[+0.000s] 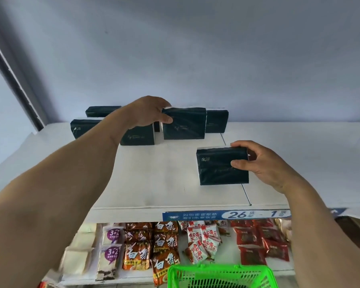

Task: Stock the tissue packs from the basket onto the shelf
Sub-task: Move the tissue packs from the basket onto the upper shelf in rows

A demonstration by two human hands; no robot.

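Observation:
Both hands hold dark green tissue packs over the white top shelf (158, 179). My left hand (149, 113) grips the upper left corner of one pack (184, 124), upright among the row at the back. My right hand (262, 163) grips the right end of another pack (221, 166), nearer the front and right of the shelf's middle. Several more packs stand at the back: one at far left (81, 127), one behind it (101, 111), one under my left wrist (138, 137), one at the right (216, 121). The green basket (220, 274) shows at the bottom edge.
A thin wire divider (245, 193) runs across the shelf just right of the held pack. A blue price strip (227, 215) lines the shelf's front edge. Below it lie several noodle and snack packets (164, 242). A dark upright post (15, 80) stands at the left.

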